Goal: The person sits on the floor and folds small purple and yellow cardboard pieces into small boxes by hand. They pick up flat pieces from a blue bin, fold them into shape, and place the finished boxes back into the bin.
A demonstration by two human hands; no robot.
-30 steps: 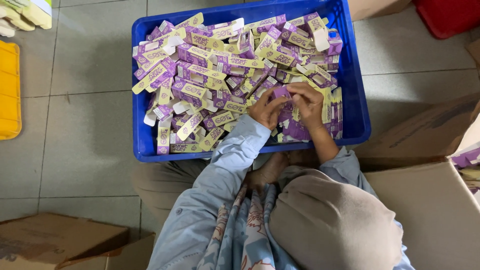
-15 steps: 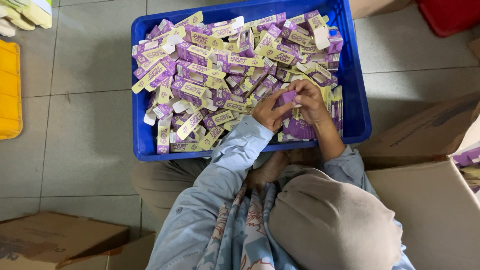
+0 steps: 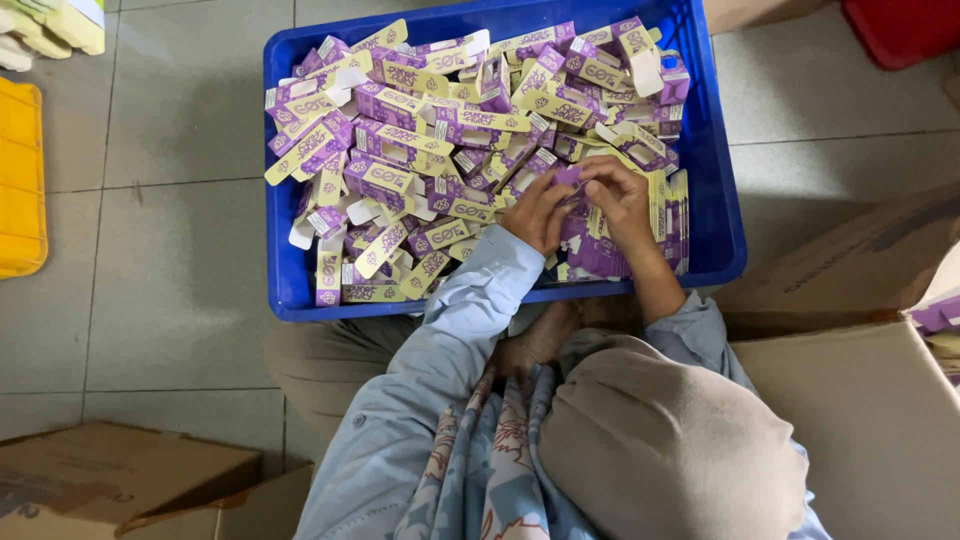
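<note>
Sitting on the tiled floor (image 3: 170, 300), a person reaches both hands into the blue crate (image 3: 722, 190) — left hand (image 3: 537, 212) and right hand (image 3: 622, 200) pinch together one small purple carton (image 3: 570, 177) at the crate's near right part. Beyond lie heaped purple-and-yellow flat cartons (image 3: 400, 130); a yellow tray (image 3: 20, 180) sits far left.

Blue crate (image 3: 720, 200) under both hands, filled with purple-and-pale-yellow patterned cartons (image 3: 400, 110). Purple carton (image 3: 570, 176) between the fingers. Yellow tray (image 3: 20, 180) far left; red bin (image 3: 900, 25) upper right; brown cardboard box (image 3: 870, 420) right.
</note>
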